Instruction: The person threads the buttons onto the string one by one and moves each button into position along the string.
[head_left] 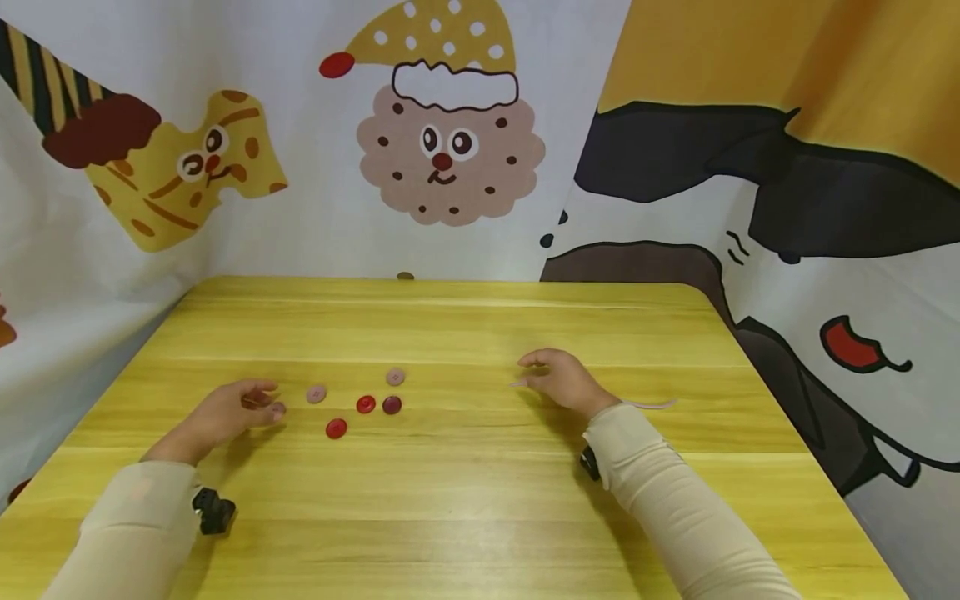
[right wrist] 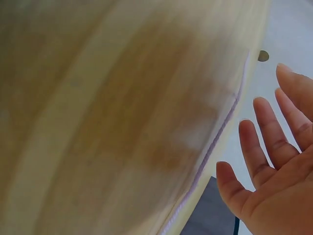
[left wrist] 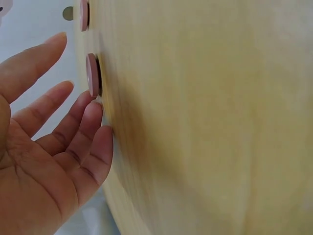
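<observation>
My left hand (head_left: 231, 412) hovers just left of the loose buttons, fingers relaxed and apart. In the left wrist view its fingertips come close to a pink button (left wrist: 93, 74); whether they touch is unclear. Beyond lies a second pink button (head_left: 395, 377). Two red buttons (head_left: 366, 404) (head_left: 336, 428) and a dark maroon button (head_left: 392, 405) are grouped with them. Over a thin pale purple cord (right wrist: 201, 169), my right hand (head_left: 558, 382) hangs with spread, loosely bent fingers and nothing in its grasp. From the head, that hand and wrist hide the cord's middle stretch.
All of this lies on a yellow wood-grain table (head_left: 450, 508) with rounded far corners. A curtain (head_left: 292, 242) printed with cartoon figures hangs behind the far edge and along the sides. Each wrist carries a small black camera (head_left: 214, 511).
</observation>
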{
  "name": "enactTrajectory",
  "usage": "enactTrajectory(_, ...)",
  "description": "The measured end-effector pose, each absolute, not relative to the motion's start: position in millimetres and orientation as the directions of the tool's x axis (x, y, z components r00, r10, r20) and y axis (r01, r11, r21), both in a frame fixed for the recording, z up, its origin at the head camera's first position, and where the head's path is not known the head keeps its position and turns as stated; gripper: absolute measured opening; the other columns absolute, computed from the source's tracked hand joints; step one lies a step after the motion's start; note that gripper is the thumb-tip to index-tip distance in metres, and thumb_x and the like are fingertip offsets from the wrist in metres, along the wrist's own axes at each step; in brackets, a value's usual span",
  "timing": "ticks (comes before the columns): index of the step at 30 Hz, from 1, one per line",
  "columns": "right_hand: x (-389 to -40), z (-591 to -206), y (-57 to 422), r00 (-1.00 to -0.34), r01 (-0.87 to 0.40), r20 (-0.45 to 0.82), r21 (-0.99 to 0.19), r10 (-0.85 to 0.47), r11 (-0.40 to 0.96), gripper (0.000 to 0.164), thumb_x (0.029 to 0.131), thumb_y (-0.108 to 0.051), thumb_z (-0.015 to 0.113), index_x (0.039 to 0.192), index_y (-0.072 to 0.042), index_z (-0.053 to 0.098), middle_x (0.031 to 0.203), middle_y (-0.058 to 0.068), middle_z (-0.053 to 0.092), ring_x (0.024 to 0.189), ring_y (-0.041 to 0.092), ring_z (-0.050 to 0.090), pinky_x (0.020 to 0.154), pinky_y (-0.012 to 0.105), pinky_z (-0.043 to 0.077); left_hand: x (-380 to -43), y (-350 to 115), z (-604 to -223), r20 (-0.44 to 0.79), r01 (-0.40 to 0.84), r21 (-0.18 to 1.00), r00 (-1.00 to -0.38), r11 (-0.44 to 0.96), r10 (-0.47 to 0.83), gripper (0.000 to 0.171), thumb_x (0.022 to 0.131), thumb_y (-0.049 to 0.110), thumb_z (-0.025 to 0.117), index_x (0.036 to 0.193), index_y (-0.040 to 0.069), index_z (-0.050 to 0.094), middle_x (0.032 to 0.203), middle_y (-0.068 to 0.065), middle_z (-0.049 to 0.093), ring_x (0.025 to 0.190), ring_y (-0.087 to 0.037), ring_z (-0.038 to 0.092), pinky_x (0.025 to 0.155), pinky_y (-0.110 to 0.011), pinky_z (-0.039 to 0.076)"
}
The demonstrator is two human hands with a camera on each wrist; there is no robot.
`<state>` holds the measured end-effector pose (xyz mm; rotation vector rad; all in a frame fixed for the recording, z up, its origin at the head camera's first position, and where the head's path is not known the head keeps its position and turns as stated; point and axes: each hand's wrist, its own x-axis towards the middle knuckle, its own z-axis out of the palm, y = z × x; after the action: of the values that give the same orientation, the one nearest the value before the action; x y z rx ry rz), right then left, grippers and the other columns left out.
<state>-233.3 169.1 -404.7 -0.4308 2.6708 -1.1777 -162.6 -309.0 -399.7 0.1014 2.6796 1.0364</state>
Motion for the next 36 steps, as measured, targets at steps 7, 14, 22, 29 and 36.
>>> enactTrajectory(7,-236,-406,163,-0.93,-0.21,-0.082,-0.684,-0.359,0.699,0.029,0.09,-0.012,0.069,0.116,0.0,0.066,0.124,0.017,0.061,0.119,0.034,0.053,0.099,0.046,0.043,-163,-312,-404,-0.205,-0.022,0.64,-0.968,0.768,0.143,0.06,0.09,0.023,0.069,0.129,-0.015,0.045,0.115,-0.028,0.056,0.102,-0.038,0.054,0.08,-0.043,0.048)
enactTrajectory(14,-239,-407,158,-0.918,-0.229,-0.108,-0.641,-0.382,0.732,0.026,0.089,-0.011,0.069,0.113,0.001,0.068,0.115,0.015,0.066,0.11,0.031,0.059,0.094,0.043,0.047,-163,-311,-407,-0.193,-0.002,0.636,-0.969,0.772,0.156,0.052,0.09,0.019,0.07,0.124,-0.015,0.049,0.109,-0.024,0.059,0.096,-0.034,0.056,0.078,-0.042,0.048)
enactTrajectory(22,-245,-409,158,-0.914,-0.262,-0.098,-0.597,-0.393,0.758,0.023,0.088,-0.01,0.071,0.108,0.0,0.07,0.105,0.011,0.068,0.1,0.026,0.062,0.087,0.038,0.051,-169,-309,-410,-0.17,0.027,0.62,-0.971,0.784,0.168,0.052,0.085,0.015,0.074,0.121,-0.015,0.052,0.108,-0.024,0.06,0.096,-0.036,0.056,0.081,-0.047,0.047)
enactTrajectory(29,-247,-407,159,-0.919,-0.253,-0.114,-0.565,-0.378,0.785,0.023,0.088,-0.01,0.071,0.109,-0.001,0.071,0.105,0.01,0.068,0.099,0.026,0.062,0.086,0.038,0.051,-174,-307,-409,-0.149,0.053,0.608,-0.972,0.792,0.18,0.049,0.083,0.011,0.075,0.118,-0.016,0.053,0.103,-0.023,0.061,0.093,-0.035,0.056,0.081,-0.048,0.046)
enactTrajectory(36,-247,-409,156,-0.913,-0.277,-0.113,-0.532,-0.391,0.8,0.021,0.087,-0.01,0.071,0.106,-0.002,0.072,0.101,0.008,0.07,0.097,0.025,0.063,0.085,0.037,0.052,-172,-309,-412,-0.133,0.069,0.57,-0.976,0.819,0.174,0.04,0.087,0.011,0.072,0.113,-0.015,0.057,0.102,-0.024,0.063,0.094,-0.036,0.058,0.083,-0.052,0.046)
